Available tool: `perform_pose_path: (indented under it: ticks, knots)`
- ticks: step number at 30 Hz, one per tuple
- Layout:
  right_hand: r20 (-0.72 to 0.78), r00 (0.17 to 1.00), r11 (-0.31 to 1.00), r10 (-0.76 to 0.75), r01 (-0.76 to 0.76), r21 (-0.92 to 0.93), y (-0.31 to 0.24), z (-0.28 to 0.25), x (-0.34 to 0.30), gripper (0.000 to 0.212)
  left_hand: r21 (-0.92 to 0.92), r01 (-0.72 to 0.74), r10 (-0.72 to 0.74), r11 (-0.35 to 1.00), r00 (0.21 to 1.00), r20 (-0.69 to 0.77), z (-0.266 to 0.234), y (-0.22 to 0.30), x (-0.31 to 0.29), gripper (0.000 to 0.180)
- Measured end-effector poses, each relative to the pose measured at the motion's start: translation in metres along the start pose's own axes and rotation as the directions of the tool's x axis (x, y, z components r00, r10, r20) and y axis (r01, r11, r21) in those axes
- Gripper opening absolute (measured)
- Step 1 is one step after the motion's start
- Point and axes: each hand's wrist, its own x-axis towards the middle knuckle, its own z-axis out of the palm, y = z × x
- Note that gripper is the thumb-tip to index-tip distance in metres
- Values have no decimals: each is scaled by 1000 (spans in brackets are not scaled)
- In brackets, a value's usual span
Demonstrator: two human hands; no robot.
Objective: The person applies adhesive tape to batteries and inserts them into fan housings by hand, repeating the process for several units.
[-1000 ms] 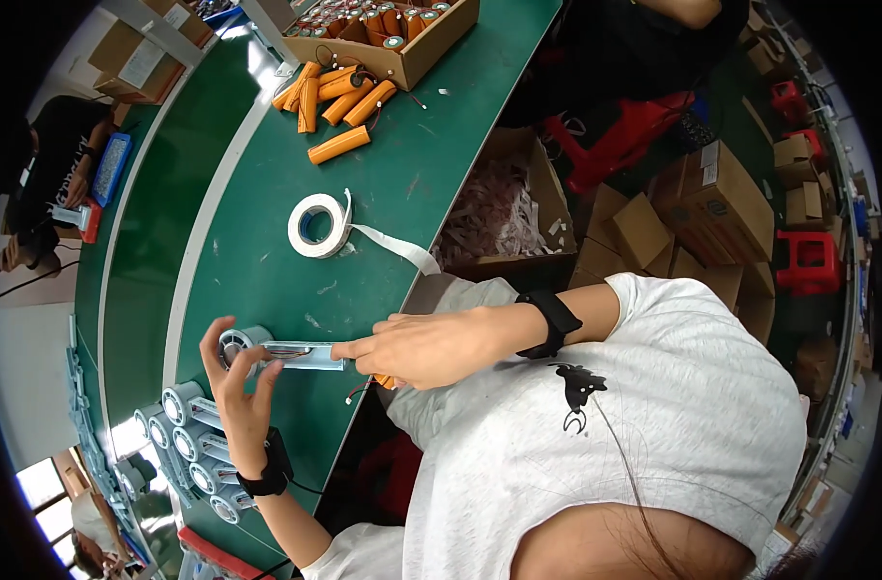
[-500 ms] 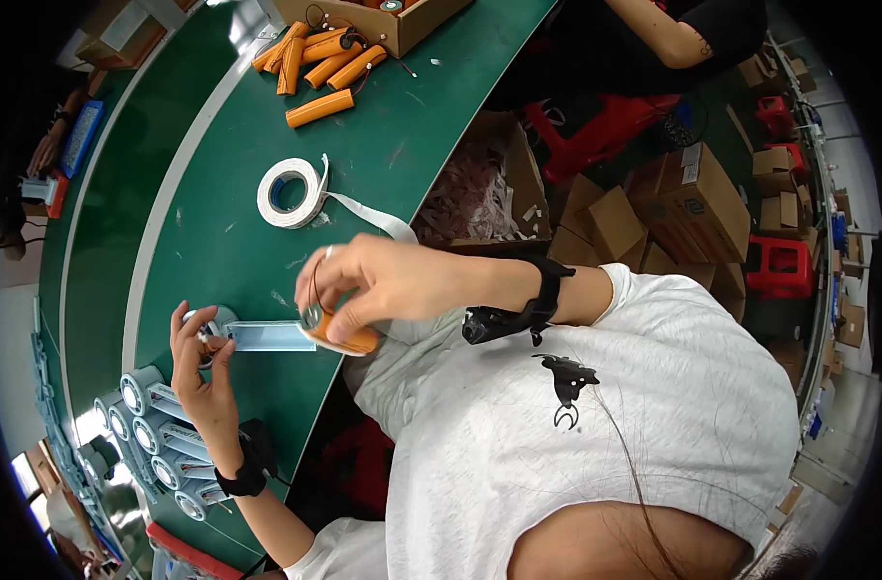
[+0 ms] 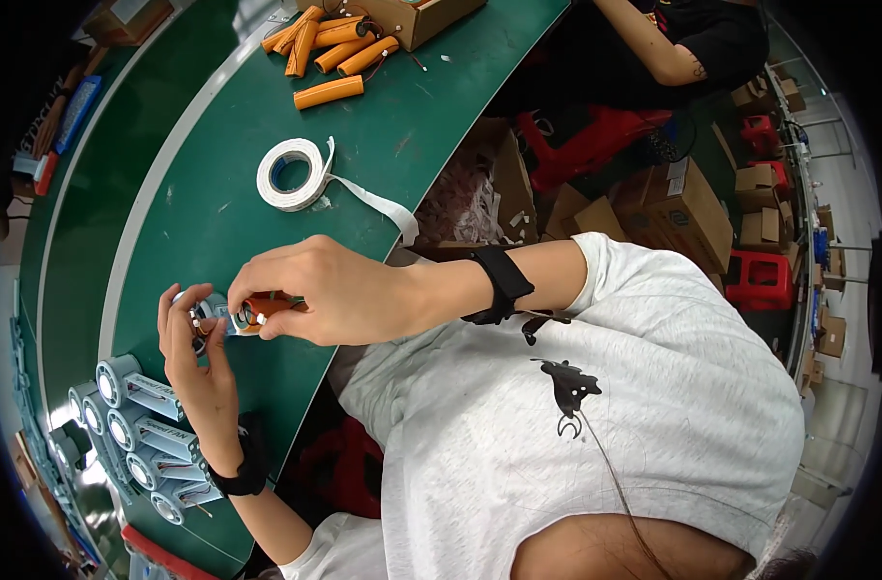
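My left hand [image 3: 197, 372] grips the round end of a pale blue fan housing [image 3: 209, 307], fingers curled about its rim. With my right hand [image 3: 330, 293] I hold an orange cylindrical battery pack [image 3: 278, 304] by its sides, its end with a small white connector turned toward the left hand. The pack is at the housing's long handle part; my right hand covers most of both, so I cannot tell how far it sits inside. Beyond the hands, a roll of white tape [image 3: 318, 182] lies on the green table with a loose strip trailing toward the edge.
Several pale blue fan housings [image 3: 151, 432] stand in a cluster at the left. Orange battery packs [image 3: 328, 92] lie at the far side by a cardboard box [image 3: 426, 21]. Beside the table stands a carton of paper scraps [image 3: 475, 193]. Another person's arm [image 3: 644, 43] shows at far right.
My right hand has moved left with the battery pack, from beside the housing's open handle onto it. My left hand keeps its hold. The whole view has shifted slightly.
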Motion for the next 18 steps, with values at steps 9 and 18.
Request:
perform_pose_path:
  ticks: [9,18]
  knots:
    - [20,973,940,-230,227,-256,35,16,6,19,-185,68,-66,980,998,17,-2,-1,-2,29]
    - [71,997,909,38,-5,-417,28,32,5,21,-261,66,-65,963,998,13,-2,-8,-4,35]
